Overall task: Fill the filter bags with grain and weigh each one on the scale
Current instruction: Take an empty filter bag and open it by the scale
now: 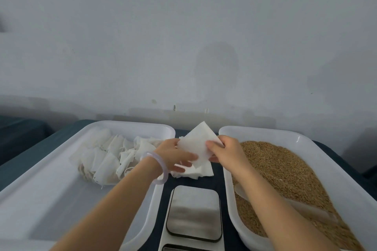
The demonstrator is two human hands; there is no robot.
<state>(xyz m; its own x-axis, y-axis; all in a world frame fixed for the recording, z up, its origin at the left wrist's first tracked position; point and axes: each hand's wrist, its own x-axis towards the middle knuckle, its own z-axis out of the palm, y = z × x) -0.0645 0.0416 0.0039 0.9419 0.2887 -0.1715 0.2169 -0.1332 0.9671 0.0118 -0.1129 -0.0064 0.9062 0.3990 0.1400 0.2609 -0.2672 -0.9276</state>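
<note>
My left hand (175, 155) and right hand (226, 153) both pinch one bag (201, 144), held up over the pile (202, 171) at the far middle of the desk (61, 136), between the trays (132, 123). I should rub its top open gently (it looks thin) before I scoop grain (285, 169).

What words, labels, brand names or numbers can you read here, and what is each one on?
No readable text anywhere in this view.
Silver square scale platform: blank; the panel below it is cut off by the picture's bottom edge, so no digits can be read.
Left white plastic tray: unmarked.
Right white plastic tray of grain: unmarked.
White filter bag: plain, no print.
</note>
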